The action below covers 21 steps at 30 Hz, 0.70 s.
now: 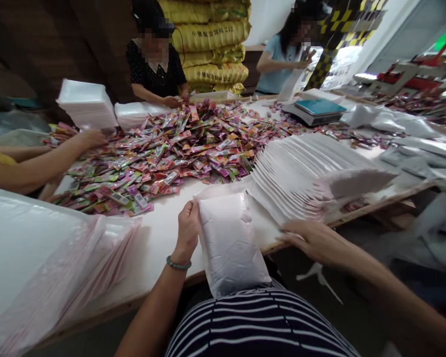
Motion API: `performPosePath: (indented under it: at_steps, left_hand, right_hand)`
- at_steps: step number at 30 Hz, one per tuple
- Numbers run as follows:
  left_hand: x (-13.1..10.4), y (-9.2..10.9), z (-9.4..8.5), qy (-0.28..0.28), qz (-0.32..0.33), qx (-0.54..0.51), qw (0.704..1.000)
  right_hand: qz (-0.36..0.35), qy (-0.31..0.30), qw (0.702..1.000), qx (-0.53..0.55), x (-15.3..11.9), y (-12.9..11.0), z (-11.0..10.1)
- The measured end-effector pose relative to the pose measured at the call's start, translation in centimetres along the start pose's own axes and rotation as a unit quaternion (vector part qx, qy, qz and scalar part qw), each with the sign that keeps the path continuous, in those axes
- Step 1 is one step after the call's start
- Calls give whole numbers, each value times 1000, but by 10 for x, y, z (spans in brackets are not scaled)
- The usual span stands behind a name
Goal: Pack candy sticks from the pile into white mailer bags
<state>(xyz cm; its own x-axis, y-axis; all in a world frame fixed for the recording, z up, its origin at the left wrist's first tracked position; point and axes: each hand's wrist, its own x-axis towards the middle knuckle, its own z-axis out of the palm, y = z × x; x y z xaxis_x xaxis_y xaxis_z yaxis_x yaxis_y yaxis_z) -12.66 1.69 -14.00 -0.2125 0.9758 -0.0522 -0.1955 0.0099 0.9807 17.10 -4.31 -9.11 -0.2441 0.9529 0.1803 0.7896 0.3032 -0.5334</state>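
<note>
A filled white plastic packet (228, 238) leans against my striped shirt at the table's front edge. My left hand (189, 225), with a beaded bracelet on the wrist, is closed on the packet's upper left edge. What is inside the packet is hidden. To the right of it, my right hand (306, 240) is at the table edge with its fingers stretched out, slightly blurred. It is apart from the packet, just below a fanned stack of white bags (293, 173). I see nothing clearly held in it.
A heap of small colourful sachets (193, 144) covers the table's middle. Clear-edged white bags (59, 258) lie at the left, a digital scale (315, 110) at the back right. A co-worker's arm (59, 153) reaches in from the left; two people work across the table.
</note>
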Motion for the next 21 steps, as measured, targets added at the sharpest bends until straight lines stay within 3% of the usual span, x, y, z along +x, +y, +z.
performPosePath:
  at_steps: [3, 6, 8, 10, 12, 14, 16, 18, 21]
  left_hand:
    - [1, 0, -5, -18, -30, -30, 999]
    - [2, -2, -13, -62, -71, -25, 995]
    - [7, -9, -20, -81, -69, 49, 993]
    - [15, -22, -26, -80, -46, 153, 984]
    - [24, -35, -31, -74, -29, 235, 969]
    - [28, -44, -33, -71, -15, 285, 956]
    - [26, -47, -34, -75, 15, 334, 939]
    - [19, -43, -36, -88, 48, 370, 924]
    - [5, -34, -41, -151, 156, 468, 857]
  right_hand:
    - [103, -9, 972, 210, 44, -9, 56]
    - [142, -112, 869, 461, 92, -16, 102]
    - [180, -141, 808, 544, 108, -14, 123]
    - [212, -133, 793, 556, 113, -8, 138]
    - [222, -123, 816, 519, 113, 1, 147]
    - [201, -109, 865, 446, 111, 8, 150]
    - [142, -73, 917, 366, 107, 12, 146]
    - [74, -35, 950, 301, 101, 14, 138]
    - [-4, -31, 974, 223, 90, 19, 123]
